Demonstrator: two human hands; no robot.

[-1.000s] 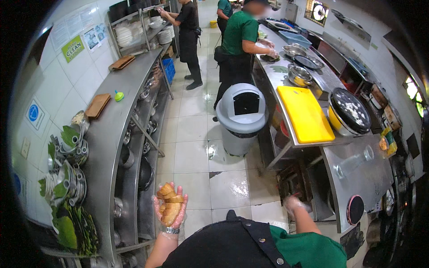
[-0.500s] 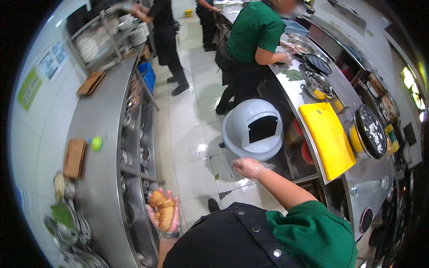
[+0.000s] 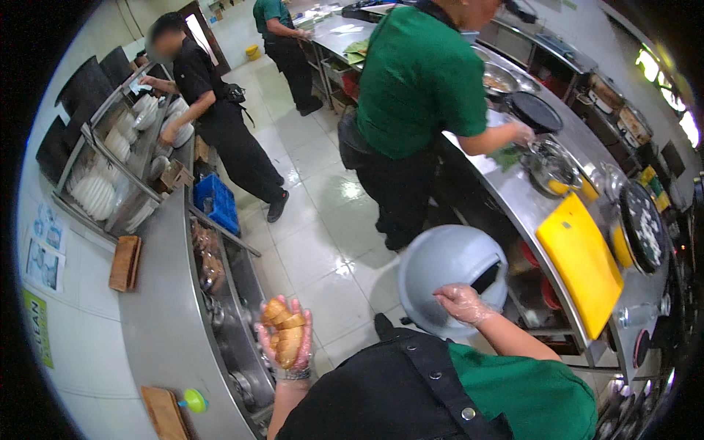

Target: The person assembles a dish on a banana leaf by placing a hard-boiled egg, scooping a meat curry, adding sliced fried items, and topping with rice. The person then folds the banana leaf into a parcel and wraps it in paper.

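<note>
Golden-brown pieces of bread, croissant-like in shape (image 3: 284,334), rest in the cupped palm of my left hand (image 3: 304,341), which wears a clear plastic glove. That hand is beside the edge of the steel counter on the left. In a clear glove too, my right hand (image 3: 463,302) is closed, fingers curled inward; whether anything is inside them is hidden. It appears in front of the grey domed bin (image 3: 433,275), partly covering the lid's dark opening, and I cannot tell whether it touches the lid.
A steel counter (image 3: 165,330) with wooden boards (image 3: 125,262) runs along my left. On the right worktop are a yellow cutting board (image 3: 579,260), a metal bowl (image 3: 551,167) and a black round tray (image 3: 642,224). A co-worker in green (image 3: 418,81) stands ahead; others work farther off.
My view has moved forward and turned. My right hand, earlier at the bin's near edge, now overlaps its lid. The co-worker in green has shifted closer to the bowl. My left hand still holds the bread.
</note>
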